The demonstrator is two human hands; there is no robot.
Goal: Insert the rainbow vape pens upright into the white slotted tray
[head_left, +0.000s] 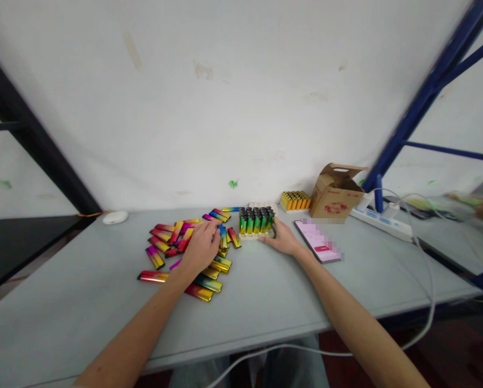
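Loose lighters (156, 257) in shiny red, yellow, purple and blue lie in a jumbled pile on the grey table. My left hand (203, 242) reaches over that pile, fingers curled down at its right side around a blue-tinted lighter (224, 236); the fingertips are partly hidden. To the right, a white tray (249, 236) holds rows of upright green-and-yellow lighters (256, 221) with black tops. My right hand (282, 237) grips the tray's right front corner, thumb along the front and fingers at the side.
Behind the tray's right stands a block of yellow lighters (295, 201), beside an open cardboard box (336, 196). A phone (317, 241) lies near my right forearm. A power strip (382, 218) with white cables is at right, a white case (115, 217) at far left. The wall (241, 108) bounds the back.
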